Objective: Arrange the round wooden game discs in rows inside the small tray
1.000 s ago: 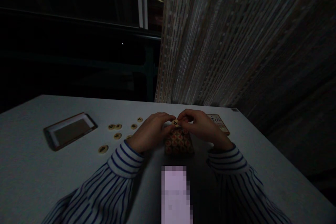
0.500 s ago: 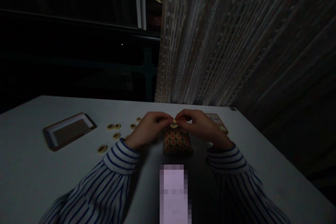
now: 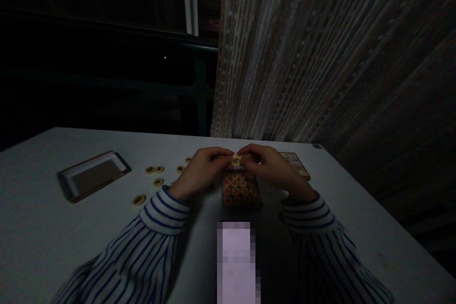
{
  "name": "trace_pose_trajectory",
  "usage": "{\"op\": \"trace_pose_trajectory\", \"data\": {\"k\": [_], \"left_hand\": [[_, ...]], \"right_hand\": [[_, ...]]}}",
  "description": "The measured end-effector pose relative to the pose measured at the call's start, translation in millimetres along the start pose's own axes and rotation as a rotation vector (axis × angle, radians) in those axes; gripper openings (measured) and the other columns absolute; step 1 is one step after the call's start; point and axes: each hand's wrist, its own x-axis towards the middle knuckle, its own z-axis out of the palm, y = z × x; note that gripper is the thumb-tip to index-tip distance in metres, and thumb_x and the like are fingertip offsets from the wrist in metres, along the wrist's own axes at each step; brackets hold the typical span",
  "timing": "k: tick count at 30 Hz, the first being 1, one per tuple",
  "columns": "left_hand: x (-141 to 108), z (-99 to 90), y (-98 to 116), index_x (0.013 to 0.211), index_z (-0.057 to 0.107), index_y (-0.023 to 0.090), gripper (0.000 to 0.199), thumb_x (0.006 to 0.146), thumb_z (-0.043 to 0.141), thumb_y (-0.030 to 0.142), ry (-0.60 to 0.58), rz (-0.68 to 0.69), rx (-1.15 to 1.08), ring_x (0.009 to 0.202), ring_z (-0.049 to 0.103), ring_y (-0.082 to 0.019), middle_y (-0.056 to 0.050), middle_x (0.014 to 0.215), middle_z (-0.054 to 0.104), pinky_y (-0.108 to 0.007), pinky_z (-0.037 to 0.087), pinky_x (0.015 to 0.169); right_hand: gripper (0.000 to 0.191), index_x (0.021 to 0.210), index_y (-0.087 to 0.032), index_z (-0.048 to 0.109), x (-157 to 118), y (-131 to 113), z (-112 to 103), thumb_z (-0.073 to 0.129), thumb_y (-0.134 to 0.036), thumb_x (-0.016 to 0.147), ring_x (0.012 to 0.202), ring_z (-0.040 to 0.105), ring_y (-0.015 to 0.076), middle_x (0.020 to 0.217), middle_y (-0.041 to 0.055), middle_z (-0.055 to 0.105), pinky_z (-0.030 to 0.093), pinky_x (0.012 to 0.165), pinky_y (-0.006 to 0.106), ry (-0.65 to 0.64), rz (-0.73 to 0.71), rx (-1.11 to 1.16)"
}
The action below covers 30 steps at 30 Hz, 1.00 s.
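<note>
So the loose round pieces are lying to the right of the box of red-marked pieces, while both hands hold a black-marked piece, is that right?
Not quite: the loose round pieces lie to the left of the box, as the head view shows. The left hand and right hand do hold a black-marked piece.

Pale round piece (image 3: 236,160), marked in black, between fingers (image 3: 222,151)
</note>
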Motion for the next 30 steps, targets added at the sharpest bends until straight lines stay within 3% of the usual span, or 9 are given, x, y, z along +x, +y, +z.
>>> {"op": "trace_pose_trajectory", "data": {"k": [10, 20, 30], "left_hand": [[-1.6, 0.5, -1.1, 0.094, 0.064, 0.012, 0.027, 0.074, 0.058, 0.029, -0.073, -0.035, -0.056, 0.077, 0.06, -0.015, -0.006, 0.082, 0.067, -0.028, 0.046, 0.072], [-1.0, 3.7, 0.7, 0.085, 0.062, 0.012, 0.025, 0.067, 0.065, 0.029, -0.047, -0.091, -0.08, 0.069, 0.06, -0.014, -0.004, 0.072, 0.066, -0.028, 0.046, 0.067], [0.4, 3.2, -4.2, 0.081, 0.061, 0.011, 0.026, 0.07, 0.062, 0.035, -0.048, -0.116, -0.076, 0.067, 0.061, -0.014, -0.004, 0.072, 0.066, -0.027, 0.047, 0.065]], "right_hand": [[0.025, 0.095, -0.02, 0.065, 0.6, 3.4, -0.4, 0.046, -0.017, 0.078, 0.079, 0.058, 0.0134, 0.088, 0.0017, 0.067, 0.042, 0.069, 0.025, 0.008, -0.063, -0.037], [0.017, 0.088, -0.018, 0.064, 0.9, -0.1, -0.4, 0.05, -0.02, 0.078, 0.072, 0.057, 0.0121, 0.078, 0.0002, 0.065, 0.04, 0.064, 0.024, 0.016, -0.058, -0.029], [0.021, 0.096, -0.019, 0.064, -1.3, -0.4, -2.1, 0.054, -0.024, 0.078, 0.08, 0.057, 0.0137, 0.087, 0.002, 0.066, 0.041, 0.072, 0.026, -0.076, -0.107, -0.049]]}}
